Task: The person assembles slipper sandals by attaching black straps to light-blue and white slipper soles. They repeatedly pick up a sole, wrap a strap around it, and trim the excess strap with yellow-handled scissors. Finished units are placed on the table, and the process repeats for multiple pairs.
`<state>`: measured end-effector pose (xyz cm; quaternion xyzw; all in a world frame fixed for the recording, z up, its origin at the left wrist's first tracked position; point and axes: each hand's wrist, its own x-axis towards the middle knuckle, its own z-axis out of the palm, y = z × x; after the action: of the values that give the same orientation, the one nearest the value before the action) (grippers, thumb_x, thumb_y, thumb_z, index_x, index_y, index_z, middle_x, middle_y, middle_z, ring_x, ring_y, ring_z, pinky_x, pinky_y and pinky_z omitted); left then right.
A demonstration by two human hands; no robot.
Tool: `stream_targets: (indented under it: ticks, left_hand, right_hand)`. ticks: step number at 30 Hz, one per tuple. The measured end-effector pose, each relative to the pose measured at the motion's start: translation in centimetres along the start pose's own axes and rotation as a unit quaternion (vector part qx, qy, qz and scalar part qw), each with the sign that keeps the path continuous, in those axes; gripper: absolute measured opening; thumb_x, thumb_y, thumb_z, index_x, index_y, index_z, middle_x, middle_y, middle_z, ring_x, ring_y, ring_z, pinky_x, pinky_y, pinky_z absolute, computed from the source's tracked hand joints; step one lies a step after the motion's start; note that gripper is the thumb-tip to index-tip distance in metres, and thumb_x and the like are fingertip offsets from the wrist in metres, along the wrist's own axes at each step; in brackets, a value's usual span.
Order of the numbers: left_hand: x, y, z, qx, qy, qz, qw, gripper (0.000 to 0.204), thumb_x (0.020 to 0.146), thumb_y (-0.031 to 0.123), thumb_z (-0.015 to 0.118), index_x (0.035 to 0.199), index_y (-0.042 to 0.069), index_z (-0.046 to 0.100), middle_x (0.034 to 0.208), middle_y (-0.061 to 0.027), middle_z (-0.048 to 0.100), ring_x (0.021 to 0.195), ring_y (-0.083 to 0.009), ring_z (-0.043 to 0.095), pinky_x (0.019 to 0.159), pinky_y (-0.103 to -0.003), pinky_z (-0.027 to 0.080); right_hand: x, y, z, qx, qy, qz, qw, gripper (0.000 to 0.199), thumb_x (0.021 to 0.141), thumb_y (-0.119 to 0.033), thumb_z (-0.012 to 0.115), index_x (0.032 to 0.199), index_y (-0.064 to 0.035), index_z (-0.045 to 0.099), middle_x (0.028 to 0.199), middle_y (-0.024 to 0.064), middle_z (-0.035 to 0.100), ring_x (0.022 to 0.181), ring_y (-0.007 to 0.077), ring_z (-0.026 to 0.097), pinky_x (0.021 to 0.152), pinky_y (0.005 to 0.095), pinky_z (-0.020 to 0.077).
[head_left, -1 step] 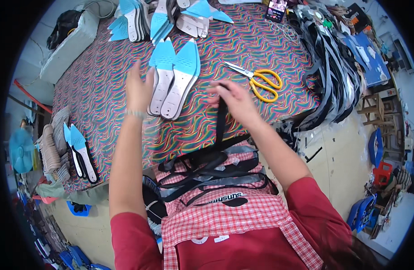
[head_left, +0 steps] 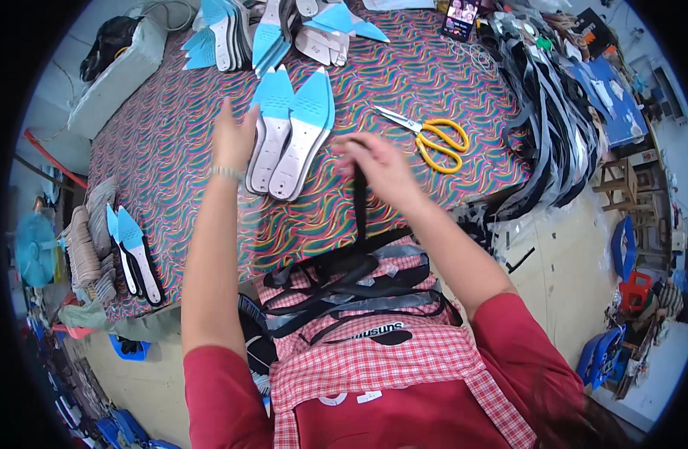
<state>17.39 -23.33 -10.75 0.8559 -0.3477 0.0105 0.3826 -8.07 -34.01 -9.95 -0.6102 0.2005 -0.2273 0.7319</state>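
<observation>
Two small stacks of shoe insoles, blue at the pointed toe and pale at the heel, lie side by side on the patterned cloth: the left stack (head_left: 269, 142) and the right stack (head_left: 299, 150). My left hand (head_left: 234, 141) is beside the left stack, fingers stretched and thumb apart, holding nothing. To the right of the insoles, my right hand (head_left: 380, 166) pinches the upper end of a black strip (head_left: 360, 206). The strip hangs down to more black strips (head_left: 344, 269) across my checked apron (head_left: 374, 355). Yellow-handled scissors (head_left: 432, 141) rest beyond my right hand.
More insole stacks (head_left: 228, 37) sit at the table's far edge. A heap of black and grey strips (head_left: 546, 127) hangs over its right side. A phone (head_left: 459, 19) stands at the back. Black-edged insoles (head_left: 137, 254) and a grey ribbed bundle (head_left: 82, 247) lie at the left.
My right hand has moved slightly left, closer to the insoles, carrying the end of the black strip. My left hand stays almost where it was.
</observation>
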Motion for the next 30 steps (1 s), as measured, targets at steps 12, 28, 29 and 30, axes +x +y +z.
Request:
stream_targets:
  ticks: [12, 28, 29, 30]
  left_hand:
    - [6.6, -8.0, -18.7, -0.478, 0.134, -0.030, 0.868, 0.028, 0.094, 0.019, 0.057, 0.114, 0.000, 0.056, 0.107, -0.0085, 0.062, 0.097, -0.0179, 0.059, 0.084, -0.032, 0.047]
    - [-13.2, 2.9, -11.3, -0.435, -0.016, 0.077, 0.897, 0.044, 0.100, 0.024, 0.044, 0.134, -0.004, 0.041, 0.133, -0.0221, 0.047, 0.124, -0.0342, 0.047, 0.105, -0.046, 0.036]
    - [-13.3, 3.0, -11.6, -0.417, -0.031, 0.071, 0.905, 0.044, 0.100, 0.025, 0.044, 0.133, -0.004, 0.041, 0.133, -0.0218, 0.048, 0.124, -0.0332, 0.047, 0.105, -0.045, 0.036]
    - [-13.4, 3.6, -11.9, -0.347, -0.026, 0.080, 0.934, 0.036, 0.100, 0.020, 0.041, 0.126, -0.004, 0.049, 0.129, -0.0200, 0.053, 0.119, -0.0285, 0.052, 0.101, -0.038, 0.040]
  right_hand:
    - [5.4, 3.3, 6.1, -0.413, -0.040, -0.243, 0.877, 0.023, 0.084, -0.010, 0.056, 0.105, -0.0044, 0.064, 0.114, 0.0193, 0.061, 0.107, 0.0318, 0.059, 0.089, 0.0403, 0.0486]
    - [-3.2, -3.9, 12.3, -0.187, -0.076, -0.438, 0.876, 0.032, 0.071, 0.008, 0.061, 0.102, 0.0016, 0.062, 0.124, 0.0130, 0.053, 0.116, 0.0320, 0.053, 0.096, 0.0412, 0.0455]
    - [-3.1, -3.8, 12.0, -0.190, -0.068, -0.426, 0.882, 0.032, 0.070, 0.008, 0.060, 0.102, 0.0018, 0.062, 0.123, 0.0127, 0.053, 0.114, 0.0317, 0.054, 0.094, 0.0407, 0.0466]
    - [-2.9, -3.6, 11.9, -0.201, -0.040, -0.442, 0.873, 0.033, 0.070, 0.009, 0.059, 0.102, 0.0012, 0.063, 0.120, 0.0123, 0.054, 0.109, 0.0313, 0.057, 0.089, 0.0393, 0.0489]
